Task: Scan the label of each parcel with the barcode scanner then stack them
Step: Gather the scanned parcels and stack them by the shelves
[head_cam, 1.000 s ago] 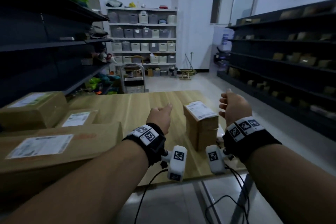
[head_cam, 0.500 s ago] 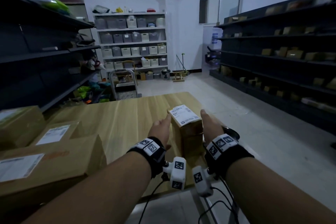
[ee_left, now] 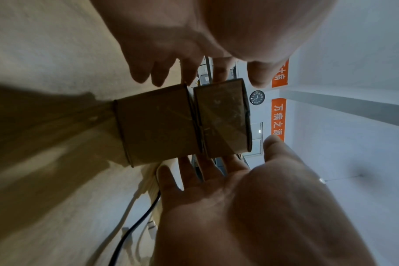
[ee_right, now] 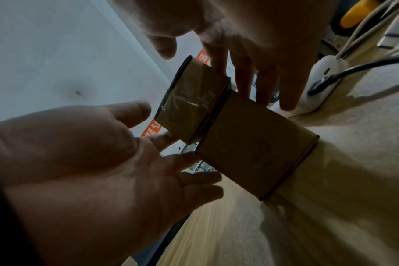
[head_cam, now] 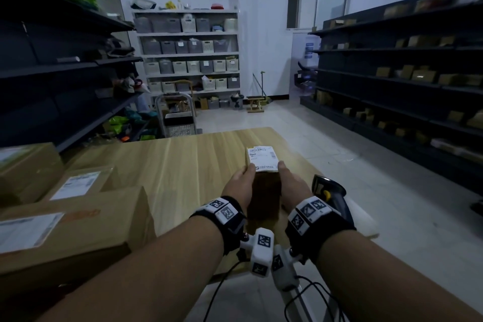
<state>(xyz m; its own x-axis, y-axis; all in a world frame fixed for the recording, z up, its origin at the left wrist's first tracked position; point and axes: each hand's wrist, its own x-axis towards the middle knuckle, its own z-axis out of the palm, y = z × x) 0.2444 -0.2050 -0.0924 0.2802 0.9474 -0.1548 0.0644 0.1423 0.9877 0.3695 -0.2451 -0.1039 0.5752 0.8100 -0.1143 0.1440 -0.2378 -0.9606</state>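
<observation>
Parcels [head_cam: 263,183] stacked between left hand [head_cam: 239,185] and right hand [head_cam: 291,187].

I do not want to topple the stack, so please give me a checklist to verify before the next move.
1. Label of the top parcel faces up: ok.
2. Top parcel sits square on the lower parcel: cannot tell; the edges look slightly offset in the wrist views.
3. Left hand and right hand can let go: ok; their fingers lie straight along the parcel sides and are not curled round them.
4. Barcode scanner is free: ok; it stands on the table beside the right hand.
5. Waiting parcel on the left shows its label: ok.
6. Top parcel already scanned: cannot tell.
</observation>
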